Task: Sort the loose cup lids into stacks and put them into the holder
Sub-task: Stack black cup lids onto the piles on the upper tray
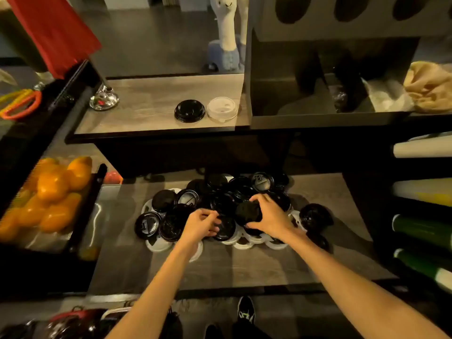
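Note:
A heap of loose lids (pixel 215 199), mostly black with white ones underneath, lies on the lower wooden shelf. My right hand (pixel 270 217) is closed around a black lid (pixel 248 212) in the middle of the heap. My left hand (pixel 199 226) rests on the heap beside it, fingers curled at the edge of another black lid (pixel 226 228). On the upper counter a black lid stack (pixel 189 110) and a white lid stack (pixel 222 109) stand side by side. The dark holder (pixel 293 122) with compartments stands to their right.
A crate of oranges (pixel 52 192) sits at the left. Rolled sleeves of cups (pixel 423 231) lie on racks at the right. A silver bell (pixel 104 99) and a red cloth (pixel 53 33) are at the back left; a crumpled tan bag (pixel 430 86) lies by the holder.

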Available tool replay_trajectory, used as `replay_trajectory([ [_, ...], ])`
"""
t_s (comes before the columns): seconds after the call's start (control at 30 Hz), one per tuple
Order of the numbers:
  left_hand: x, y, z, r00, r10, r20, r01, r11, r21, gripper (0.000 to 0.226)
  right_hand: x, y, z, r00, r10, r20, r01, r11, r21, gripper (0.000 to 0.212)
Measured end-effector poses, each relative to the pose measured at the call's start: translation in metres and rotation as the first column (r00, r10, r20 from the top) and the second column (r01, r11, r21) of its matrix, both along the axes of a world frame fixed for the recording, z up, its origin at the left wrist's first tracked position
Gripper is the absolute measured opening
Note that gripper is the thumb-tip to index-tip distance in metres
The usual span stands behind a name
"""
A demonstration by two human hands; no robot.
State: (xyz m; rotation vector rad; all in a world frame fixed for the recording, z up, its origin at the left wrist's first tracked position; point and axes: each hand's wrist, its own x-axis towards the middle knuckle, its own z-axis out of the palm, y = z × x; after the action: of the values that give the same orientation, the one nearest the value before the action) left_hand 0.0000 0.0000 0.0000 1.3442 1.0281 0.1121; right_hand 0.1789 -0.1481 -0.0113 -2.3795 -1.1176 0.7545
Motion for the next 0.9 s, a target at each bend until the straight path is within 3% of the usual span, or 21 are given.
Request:
replay_trajectory([
  [0.17,0.009,-0.012,-0.012,0.995,0.089,-0.054,-0.09,0.996,-0.013,0.009,-0.004,0.011,-0.018,0.975,0.118,0.187,-0.095,0.987,-0.129,0.081],
  [0.5,0.019,0.013,-0.007,0.993,0.118,0.012,-0.117,0.993,-0.028,0.017,0.011,0.016,-0.01,0.988,0.065,0.141,-0.055,0.996,-0.073,0.078],
  [0.7,0.027,0.032,0.029,0.99,0.043,0.137,-0.035,0.998,-0.059,0.033,0.001,0.036,0.038,0.989,-0.081,0.125,0.055,0.977,0.204,0.08],
  [0.8,0.029,0.046,0.055,0.976,-0.029,0.216,0.049,0.995,-0.09,0.041,-0.011,0.068,0.067,0.984,-0.066,0.165,0.014,0.955,0.297,0.081],
  [0.9,0.024,0.065,0.073,0.941,-0.066,0.332,0.094,0.993,-0.069,0.03,-0.016,0.092,0.084,0.988,-0.002,0.157,-0.05,0.944,0.327,0.083],
])
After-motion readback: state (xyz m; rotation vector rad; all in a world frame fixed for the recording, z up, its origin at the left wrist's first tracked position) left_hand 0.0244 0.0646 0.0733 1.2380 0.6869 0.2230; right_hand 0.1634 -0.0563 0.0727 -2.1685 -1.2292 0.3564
